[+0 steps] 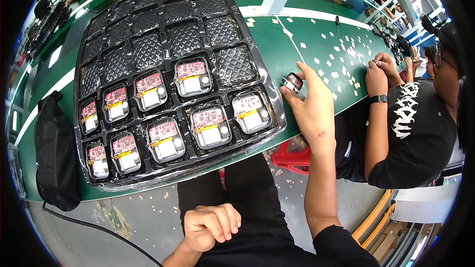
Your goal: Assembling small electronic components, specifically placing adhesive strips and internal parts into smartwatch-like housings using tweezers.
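Note:
My right hand (316,106) is just past the right edge of a black plastic tray (278,113), above the green table. Between its thumb and forefinger is a small dark device (295,82) with some red on it, seen at a slant. My left hand (212,225) hovers over my lap, fingers curled in, and nothing shows in it. The tray's two near rows hold several open device housings, such as one at the right (251,112), each with a red circuit board, a yellow strip and a pale block. Patterned bare pockets fill the far rows.
Small pale paper bits (335,75) lie scattered over the table (311,34) on the right. A black mesh pouch (57,153) with a cable hangs by the left edge. A co-worker (410,123) sits close on my right, near a red stool (291,158).

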Available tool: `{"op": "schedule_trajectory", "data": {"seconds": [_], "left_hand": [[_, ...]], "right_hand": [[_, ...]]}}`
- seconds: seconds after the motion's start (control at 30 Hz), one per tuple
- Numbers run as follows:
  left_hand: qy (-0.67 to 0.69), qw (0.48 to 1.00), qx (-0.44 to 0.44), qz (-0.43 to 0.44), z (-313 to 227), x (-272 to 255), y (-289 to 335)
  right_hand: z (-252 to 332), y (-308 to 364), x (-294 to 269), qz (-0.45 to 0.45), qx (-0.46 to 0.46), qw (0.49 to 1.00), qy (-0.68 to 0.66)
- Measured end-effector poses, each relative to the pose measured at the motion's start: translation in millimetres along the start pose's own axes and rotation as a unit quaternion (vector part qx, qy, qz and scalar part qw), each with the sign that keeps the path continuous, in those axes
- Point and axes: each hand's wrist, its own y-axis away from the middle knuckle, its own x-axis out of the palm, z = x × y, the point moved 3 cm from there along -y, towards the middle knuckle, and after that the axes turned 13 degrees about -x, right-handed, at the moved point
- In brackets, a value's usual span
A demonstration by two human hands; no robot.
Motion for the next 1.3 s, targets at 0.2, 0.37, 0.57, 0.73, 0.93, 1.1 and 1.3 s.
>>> {"op": "schedule_trajectory", "data": {"seconds": [0.2, 0.37, 0.57, 0.73, 0.93, 1.1, 1.3], "left_hand": [[-0.202, 0.976, 0.002, -0.086, -4.2, 7.5, 3.1], [-0.492, 0.836, 0.206, -0.127, -10.5, 20.1, -2.5], [-0.549, 0.786, 0.254, -0.126, -4.5, 19.3, -8.4], [-0.551, 0.777, 0.272, -0.142, -7.4, 12.9, -5.5], [-0.450, 0.846, 0.206, -0.198, -13.8, 8.9, -4.1], [-0.186, 0.957, 0.103, -0.198, -7.8, -4.8, 0.0], [-0.144, 0.968, 0.081, -0.191, -7.5, -8.2, -1.1]], "right_hand": [[9.7, 39.1, -14.0, -0.097, 0.060, 0.961, -0.251], [61.9, 113.9, -37.3, -0.010, -0.003, 0.814, -0.581], [83.7, 149.2, -8.9, 0.122, 0.115, 0.712, -0.681], [87.5, 160.6, 3.6, 0.120, 0.111, 0.704, -0.692], [94.2, 150.5, 5.6, 0.126, 0.064, 0.733, -0.666], [89.2, 132.1, -6.9, 0.128, -0.152, 0.902, -0.383], [91.5, 122.8, -9.9, 0.134, -0.180, 0.930, -0.291]]}}
